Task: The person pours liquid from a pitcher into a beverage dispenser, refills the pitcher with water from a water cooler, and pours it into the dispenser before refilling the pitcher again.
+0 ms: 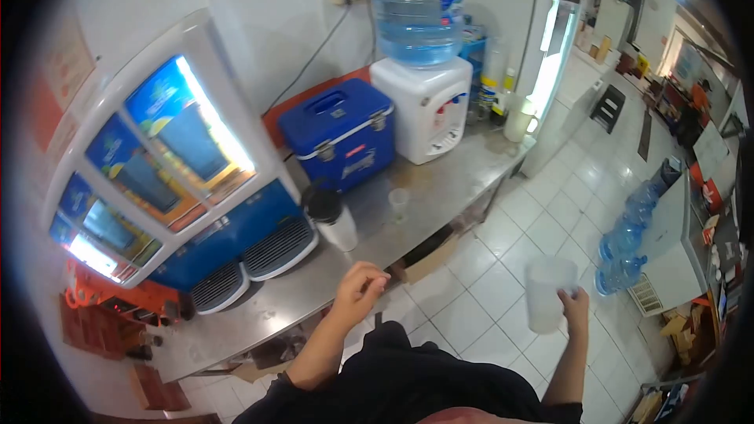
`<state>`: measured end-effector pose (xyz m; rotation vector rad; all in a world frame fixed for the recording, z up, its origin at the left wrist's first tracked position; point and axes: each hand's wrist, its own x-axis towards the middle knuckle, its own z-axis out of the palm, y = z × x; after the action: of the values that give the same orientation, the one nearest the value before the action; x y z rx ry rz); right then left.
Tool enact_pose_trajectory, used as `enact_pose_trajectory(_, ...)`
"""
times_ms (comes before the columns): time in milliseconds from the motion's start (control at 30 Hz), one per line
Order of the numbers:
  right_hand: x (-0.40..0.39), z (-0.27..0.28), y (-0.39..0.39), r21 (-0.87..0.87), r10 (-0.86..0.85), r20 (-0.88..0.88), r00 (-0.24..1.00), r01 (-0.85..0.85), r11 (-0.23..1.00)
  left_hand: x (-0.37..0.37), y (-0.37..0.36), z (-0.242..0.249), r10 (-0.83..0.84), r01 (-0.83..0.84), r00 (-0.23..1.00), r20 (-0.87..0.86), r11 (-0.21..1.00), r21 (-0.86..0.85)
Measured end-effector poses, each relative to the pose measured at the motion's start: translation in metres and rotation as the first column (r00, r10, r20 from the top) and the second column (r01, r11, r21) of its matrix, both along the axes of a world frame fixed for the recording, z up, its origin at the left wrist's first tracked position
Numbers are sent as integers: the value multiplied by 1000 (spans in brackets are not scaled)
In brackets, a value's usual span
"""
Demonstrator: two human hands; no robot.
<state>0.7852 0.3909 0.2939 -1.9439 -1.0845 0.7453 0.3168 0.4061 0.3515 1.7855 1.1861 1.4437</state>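
My right hand (575, 305) grips a translucent plastic pitcher (546, 294) at its side, held over the tiled floor. My left hand (363, 286) is raised in front of the metal counter (369, 224), fingers curled with the thumb near the fingertips; whether anything small is between them cannot be made out. Nearest to it on the counter is a white tumbler with a black lid (336, 224). A small clear cup (398, 204) stands to the right of the tumbler.
A drink dispenser (157, 180) with drip trays stands at left. A blue cooler box (338, 133) sits beside a white water dispenser (428, 110) bearing a large bottle (416, 16). Blue water bottles (620, 243) and a black stool (608, 107) are on the floor. A distant person (700, 94) is at right.
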Motion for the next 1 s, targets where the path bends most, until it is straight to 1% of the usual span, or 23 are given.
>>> enact_pose_trajectory(67,-5,-2,53,9,50,-26,998,-50,999,33,18,-3,-42,43,999,13,995,-94)
enact_pose_trajectory(100,-18,6,80,83,97,-109,989,-88,993,46,28,2,-30,41,996,83,991,-128)
enact_pose_trajectory(133,-31,12,108,161,149,-188,971,-119,980,54,42,-2,-35,46,996,83,991,-129)
enact_pose_trajectory(200,-45,1,173,229,200,-190,961,-155,961,59,73,-12,-21,27,998,55,994,-102)
enact_pose_trajectory(233,-55,-2,208,288,226,-160,961,-174,942,63,91,-6,2,6,993,-116,997,73)
enact_pose_trajectory(267,-62,-11,242,346,250,-127,960,-193,918,68,108,-9,-2,11,993,-116,997,74)
enact_pose_trajectory(333,-69,-60,325,429,259,-102,960,-193,882,77,148,-14,98,-98,992,-85,995,9)
enact_pose_trajectory(367,-71,-121,382,542,208,-15,978,-166,824,90,167,-9,163,-161,986,27,985,-64)
enact_pose_trajectory(400,-68,-163,427,644,143,68,987,-153,749,96,189,-11,156,-154,987,33,987,-56)
enact_pose_trajectory(433,-68,-155,442,650,138,75,988,-153,745,101,213,-15,155,-151,988,20,979,-137)
enact_pose_trajectory(467,-77,-141,450,549,168,182,969,-242,800,105,238,-19,154,-149,988,4,964,-220)
enact_pose_trajectory(500,-84,-130,453,422,213,284,935,-322,847,108,263,-29,154,-147,988,13,963,-225)
enact_pose_trajectory(533,-87,-115,463,424,220,297,929,-335,841,111,296,-41,115,-146,984,-137,960,-238)
enact_pose_trajectory(567,-93,-104,468,428,303,250,920,-386,817,112,322,-47,73,-151,955,-288,954,-259)
enact_pose_trajectory(600,-95,-105,475,433,383,194,903,-429,792,117,344,-46,82,-161,955,-286,951,-265)
enact_pose_trajectory(667,-96,-108,497,474,422,167,891,-448,758,137,390,-38,29,-130,917,-399,965,-228)
enact_pose_trajectory(733,-101,-118,507,512,462,127,878,-456,727,152,424,-30,65,-171,892,-447,965,-201)
enact_pose_trajectory(800,-106,-121,516,369,374,183,909,-417,831,163,458,-32,102,-207,863,-495,965,-162)
enact_pose_trajectory(867,-106,-109,519,326,421,140,896,-443,835,170,493,-48,121,-203,715,-688,978,-39)
enact_pose_trajectory(900,-106,-103,514,274,455,97,885,-463,843,175,501,-51,121,-212,713,-690,976,-48)
enact_pose_trajectory(933,-105,-103,509,265,466,92,880,-472,841,180,507,-55,117,-258,646,-755,964,-72)
enact_pose_trajectory(967,-104,-102,508,359,502,113,858,-506,784,183,512,-57,112,-306,573,-812,948,-85)
enact_pose_trajectory(1000,-103,-100,509,454,535,137,834,-532,714,183,518,-65,121,-320,571,-812,944,-84)
